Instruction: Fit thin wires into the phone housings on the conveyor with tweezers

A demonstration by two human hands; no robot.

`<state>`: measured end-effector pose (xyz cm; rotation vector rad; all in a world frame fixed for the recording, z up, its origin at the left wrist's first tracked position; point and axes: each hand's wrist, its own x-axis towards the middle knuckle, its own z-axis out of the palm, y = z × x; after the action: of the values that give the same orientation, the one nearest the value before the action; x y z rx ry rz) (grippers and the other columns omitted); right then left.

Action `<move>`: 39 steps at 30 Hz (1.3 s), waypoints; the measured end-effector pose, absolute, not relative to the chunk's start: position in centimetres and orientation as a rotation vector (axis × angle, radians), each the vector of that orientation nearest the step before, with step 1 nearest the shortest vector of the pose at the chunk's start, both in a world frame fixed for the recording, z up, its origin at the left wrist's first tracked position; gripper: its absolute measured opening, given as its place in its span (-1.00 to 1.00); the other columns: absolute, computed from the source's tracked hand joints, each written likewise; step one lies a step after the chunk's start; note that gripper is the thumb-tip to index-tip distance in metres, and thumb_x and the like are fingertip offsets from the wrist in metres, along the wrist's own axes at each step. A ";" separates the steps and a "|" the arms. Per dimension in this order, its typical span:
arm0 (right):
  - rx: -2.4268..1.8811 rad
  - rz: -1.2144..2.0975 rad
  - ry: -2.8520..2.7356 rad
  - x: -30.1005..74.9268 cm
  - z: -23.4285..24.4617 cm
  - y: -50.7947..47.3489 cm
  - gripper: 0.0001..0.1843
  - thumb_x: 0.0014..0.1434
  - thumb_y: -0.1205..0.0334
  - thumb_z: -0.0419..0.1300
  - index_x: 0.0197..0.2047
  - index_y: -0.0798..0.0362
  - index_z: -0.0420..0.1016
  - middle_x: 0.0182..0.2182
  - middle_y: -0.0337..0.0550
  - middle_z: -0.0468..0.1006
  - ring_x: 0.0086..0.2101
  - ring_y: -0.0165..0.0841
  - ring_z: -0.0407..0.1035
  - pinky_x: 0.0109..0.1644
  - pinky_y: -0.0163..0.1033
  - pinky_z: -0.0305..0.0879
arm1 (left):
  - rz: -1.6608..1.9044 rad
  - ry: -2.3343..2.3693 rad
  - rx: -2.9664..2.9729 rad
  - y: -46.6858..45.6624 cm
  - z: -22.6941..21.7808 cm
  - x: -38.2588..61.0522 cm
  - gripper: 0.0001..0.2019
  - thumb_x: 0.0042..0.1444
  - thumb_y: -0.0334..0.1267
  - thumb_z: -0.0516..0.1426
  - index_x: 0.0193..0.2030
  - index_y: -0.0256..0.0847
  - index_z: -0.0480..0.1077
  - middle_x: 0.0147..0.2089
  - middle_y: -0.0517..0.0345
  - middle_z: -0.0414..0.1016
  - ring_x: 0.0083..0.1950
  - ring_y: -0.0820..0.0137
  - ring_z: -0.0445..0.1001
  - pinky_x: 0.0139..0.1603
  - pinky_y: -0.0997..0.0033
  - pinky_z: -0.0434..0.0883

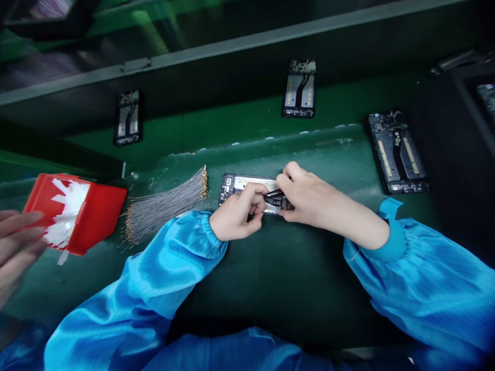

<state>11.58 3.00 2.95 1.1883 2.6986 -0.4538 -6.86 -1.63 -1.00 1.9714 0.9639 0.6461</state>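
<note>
An opened phone [240,182] lies sideways on the green bench, its silver inner plate and circuit boards bare. My left hand [240,214] is closed over its left part, fingertips pinched at one end of a thin black flex cable [274,195]. My right hand [305,196] grips the phone's right end, fingers curled at the far edge and thumb at the near edge. That hand hides most of the right end. Left of the phone lies a bundle of thin grey cables [166,206] with gold-coloured ends.
A red bin [106,219] holding white strips stands at left, with another person's blurred hand [17,247] over it. More opened phones lie at right [398,154], far middle [299,88] and far left [128,117]. A grey-edged ledge [232,45] runs along the back.
</note>
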 end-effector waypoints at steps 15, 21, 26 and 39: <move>1.236 -0.435 2.729 12.0 2.7 3.0 -0.70 -0.01 0.13 0.18 -0.26 0.09 0.21 -0.25 -0.07 0.21 -0.30 -0.28 0.20 -0.31 -0.21 0.14 | 0.617 0.897 2.041 -1.6 -0.4 -6.8 -0.30 -0.18 -0.53 -0.05 0.18 -0.24 -0.16 -0.55 0.40 0.09 -0.55 0.56 0.16 -0.49 0.57 0.18; 1.233 -0.380 2.740 12.0 2.6 2.8 -0.69 -0.04 0.14 0.18 -0.25 0.09 0.22 -0.25 -0.07 0.23 -0.28 -0.24 0.20 -0.31 -0.21 0.12 | 0.604 0.899 2.015 -1.6 -0.4 -6.8 -0.28 -0.18 -0.53 -0.05 0.20 -0.22 -0.15 -0.55 0.40 0.09 -0.54 0.57 0.16 -0.47 0.58 0.19; 1.247 -0.329 2.689 11.3 3.2 2.3 -0.70 -0.06 0.20 0.16 -0.24 0.10 0.24 -0.23 -0.01 0.24 -0.26 -0.20 0.19 -0.28 -0.19 0.11 | 0.735 0.910 1.927 -1.7 -0.5 -6.8 -0.32 -0.19 -0.50 -0.02 0.16 -0.22 -0.09 -0.46 0.33 0.10 -0.49 0.56 0.14 -0.49 0.58 0.17; 1.226 -0.266 2.994 13.5 1.5 1.6 -0.57 -0.04 -0.04 0.17 -0.24 0.14 0.27 -0.11 0.09 0.33 -0.20 -0.11 0.13 -0.20 -0.09 0.08 | 1.012 1.004 1.969 -1.9 -0.9 -7.0 -0.45 -0.10 -0.48 0.02 0.09 -0.20 0.06 -0.37 0.22 0.14 -0.39 0.50 0.18 -0.41 0.51 0.22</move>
<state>13.55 1.60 1.55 1.2265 2.9940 -0.2658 -7.02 -1.90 -0.93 1.9694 1.0042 1.0124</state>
